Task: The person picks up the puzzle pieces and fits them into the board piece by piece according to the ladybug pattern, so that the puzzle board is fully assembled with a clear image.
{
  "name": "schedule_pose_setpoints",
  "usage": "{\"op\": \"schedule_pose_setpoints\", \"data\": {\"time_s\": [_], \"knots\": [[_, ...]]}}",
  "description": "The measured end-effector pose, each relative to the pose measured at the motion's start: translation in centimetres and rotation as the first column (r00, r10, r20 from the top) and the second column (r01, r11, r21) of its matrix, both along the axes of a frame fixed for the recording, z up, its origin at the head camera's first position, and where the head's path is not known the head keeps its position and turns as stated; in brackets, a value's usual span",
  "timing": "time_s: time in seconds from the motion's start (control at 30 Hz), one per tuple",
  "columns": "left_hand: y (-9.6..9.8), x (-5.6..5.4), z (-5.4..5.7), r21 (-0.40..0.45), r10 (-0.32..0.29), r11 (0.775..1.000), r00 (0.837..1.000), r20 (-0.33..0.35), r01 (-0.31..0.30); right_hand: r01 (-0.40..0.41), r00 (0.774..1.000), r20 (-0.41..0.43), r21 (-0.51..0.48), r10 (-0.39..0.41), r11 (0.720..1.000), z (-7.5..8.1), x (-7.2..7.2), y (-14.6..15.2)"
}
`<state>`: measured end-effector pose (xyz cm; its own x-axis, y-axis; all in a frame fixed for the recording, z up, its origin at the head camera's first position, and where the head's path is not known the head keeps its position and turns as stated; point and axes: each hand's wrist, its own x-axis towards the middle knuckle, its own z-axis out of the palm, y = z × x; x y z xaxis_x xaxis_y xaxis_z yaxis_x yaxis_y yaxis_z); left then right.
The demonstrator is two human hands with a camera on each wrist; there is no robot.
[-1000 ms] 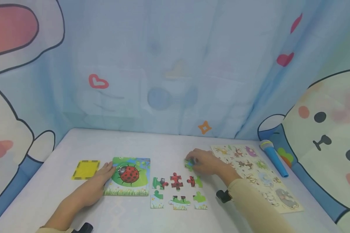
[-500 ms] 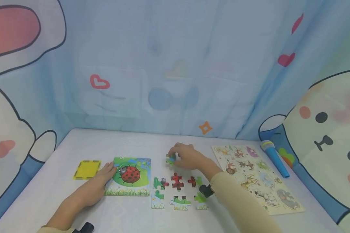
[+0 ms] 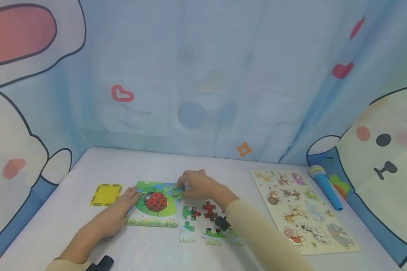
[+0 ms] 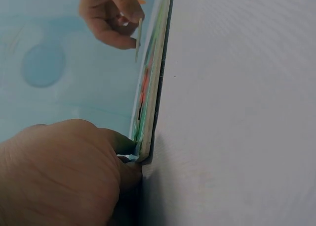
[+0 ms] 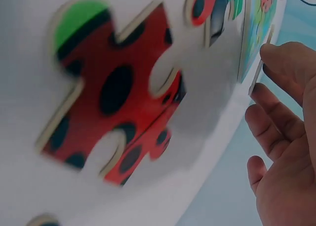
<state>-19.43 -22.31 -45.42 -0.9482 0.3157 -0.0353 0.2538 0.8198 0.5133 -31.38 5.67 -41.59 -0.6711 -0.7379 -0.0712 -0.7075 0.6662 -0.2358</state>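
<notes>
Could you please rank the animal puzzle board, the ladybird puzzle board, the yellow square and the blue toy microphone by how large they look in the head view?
1. animal puzzle board
2. ladybird puzzle board
3. yellow square and blue toy microphone: too alike to rank.

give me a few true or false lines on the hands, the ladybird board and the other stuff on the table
1. The right hand pinches a puzzle piece at the ladybird board. True.
2. The left hand rests on the microphone. False: it touches the board's left edge; the microphone lies far right.
3. Loose pieces lie right of the board. True.
4. The yellow square sits on the animal board. False: it lies left of the ladybird board; the animal board is to the right.
5. The red spotted piece is held in the air. False: it lies on the table.
</notes>
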Motion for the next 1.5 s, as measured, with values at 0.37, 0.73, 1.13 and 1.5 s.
{"op": "schedule_pose_setpoints", "data": {"time_s": [0.37, 0.73, 1.13, 1.5], "knots": [[-0.2, -0.2, -0.4, 0.045, -0.001, 0.999, 1.0, 0.003, 0.001, -0.013, 1.0, -0.025, 0.045, 0.014, 0.999, -0.6, 0.1, -2.6], [-0.3, -0.1, -0.1, 0.06, -0.007, 0.998, 1.0, 0.001, 0.007, 0.003, 0.999, -0.033, 0.004, -0.003, 1.0, -1.1, 0.0, -2.8], [-0.4, -0.4, -0.6, 0.085, -0.004, 0.996, 1.0, -0.01, 0.005, 0.015, 1.0, -0.014, 0.022, -0.015, 1.0, -1.0, -0.2, -3.1], [-0.6, -0.4, -0.6, 0.097, -0.013, 0.995, 1.0, 0.001, 0.013, 0.006, 1.0, 0.03, 0.01, -0.006, 1.0, -0.6, -0.2, -3.1]]}}
